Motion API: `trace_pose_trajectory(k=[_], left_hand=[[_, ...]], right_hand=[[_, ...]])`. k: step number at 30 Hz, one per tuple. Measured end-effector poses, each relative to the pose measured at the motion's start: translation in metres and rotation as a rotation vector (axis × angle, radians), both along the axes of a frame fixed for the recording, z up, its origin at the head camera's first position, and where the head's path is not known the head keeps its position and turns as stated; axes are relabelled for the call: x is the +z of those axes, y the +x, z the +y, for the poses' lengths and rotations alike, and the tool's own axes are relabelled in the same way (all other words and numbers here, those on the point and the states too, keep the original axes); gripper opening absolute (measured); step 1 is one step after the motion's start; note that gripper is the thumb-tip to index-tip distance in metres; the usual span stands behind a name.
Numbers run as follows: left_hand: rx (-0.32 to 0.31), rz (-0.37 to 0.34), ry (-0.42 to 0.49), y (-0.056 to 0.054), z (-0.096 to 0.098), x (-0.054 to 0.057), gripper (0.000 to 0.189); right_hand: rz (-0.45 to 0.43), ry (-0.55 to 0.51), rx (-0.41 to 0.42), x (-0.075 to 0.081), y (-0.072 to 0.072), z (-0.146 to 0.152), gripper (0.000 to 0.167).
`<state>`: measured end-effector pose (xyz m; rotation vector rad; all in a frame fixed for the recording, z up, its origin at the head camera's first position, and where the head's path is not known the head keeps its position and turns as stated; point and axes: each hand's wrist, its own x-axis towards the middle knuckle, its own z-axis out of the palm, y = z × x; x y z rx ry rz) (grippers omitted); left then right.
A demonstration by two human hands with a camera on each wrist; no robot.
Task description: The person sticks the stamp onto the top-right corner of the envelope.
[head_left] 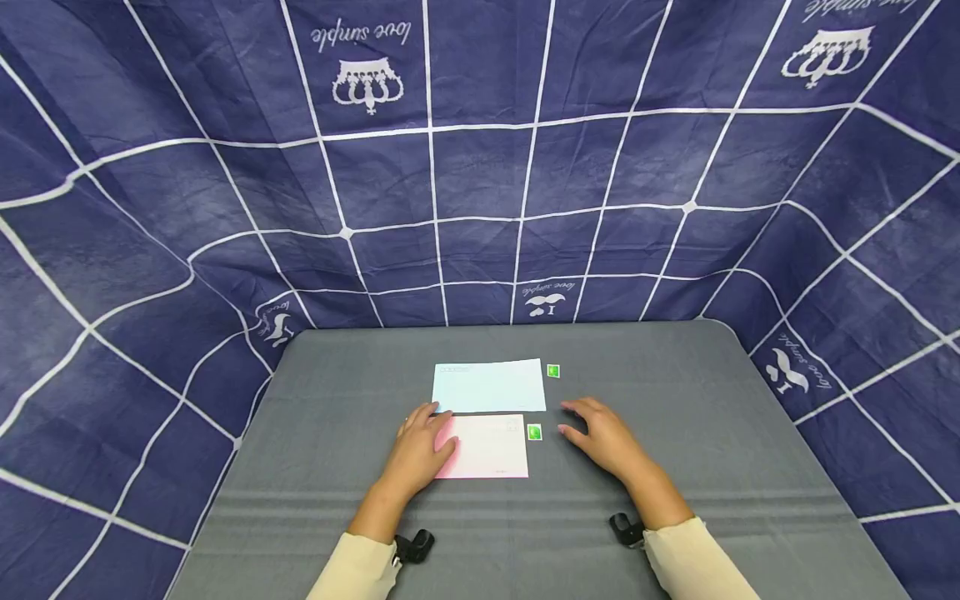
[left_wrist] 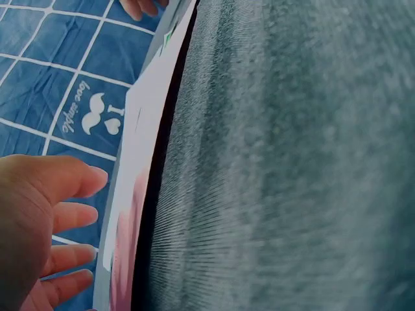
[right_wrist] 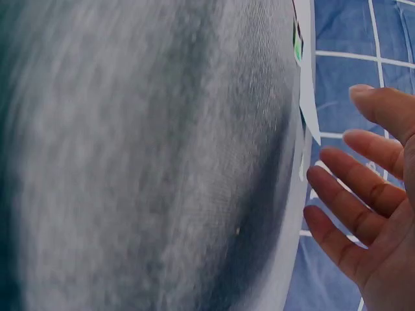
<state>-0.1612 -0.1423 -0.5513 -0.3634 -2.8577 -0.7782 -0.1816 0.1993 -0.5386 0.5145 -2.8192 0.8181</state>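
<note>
A pale blue envelope (head_left: 489, 387) lies flat on the table, and nearer the person lies a white and pink envelope (head_left: 487, 450). Beside their right ends are two small green stamps with white borders, a far stamp (head_left: 553, 371) and a near stamp (head_left: 534, 432). My left hand (head_left: 422, 450) is at the left end of the pink envelope, fingers spread and relaxed; whether it touches the paper I cannot tell. Right of the stamps, my right hand (head_left: 606, 437) is held with loosely bent fingers and nothing in them. In the right wrist view its fingers (right_wrist: 350, 188) stand apart from the table.
Grey cloth covers the table (head_left: 315, 500). A dark blue curtain (head_left: 480, 183) with white grid lines surrounds its back and sides. Each wrist wears a small black camera, the left one (head_left: 415, 546) and the right one (head_left: 624, 530).
</note>
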Motion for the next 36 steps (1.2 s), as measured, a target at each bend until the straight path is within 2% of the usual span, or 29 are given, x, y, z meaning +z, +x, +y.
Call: trace_pose_trajectory(k=[13, 23, 28, 36], left_hand=[[-0.018, 0.041, -0.086, 0.014, 0.004, -0.002, 0.043], [-0.028, -0.027, -0.156, 0.022, 0.012, -0.003, 0.053], [-0.019, -0.068, -0.151, 0.024, 0.013, -0.006, 0.059], [-0.018, -0.071, -0.138, 0.025, 0.013, -0.009, 0.062]], right_hand=[[-0.029, 0.01, 0.044, -0.003, -0.003, -0.014, 0.03], [-0.084, 0.045, 0.046, -0.004, -0.004, -0.027, 0.03], [-0.087, 0.054, 0.045, -0.007, -0.005, -0.032, 0.03], [-0.092, 0.042, 0.045, -0.009, -0.008, -0.037, 0.025]])
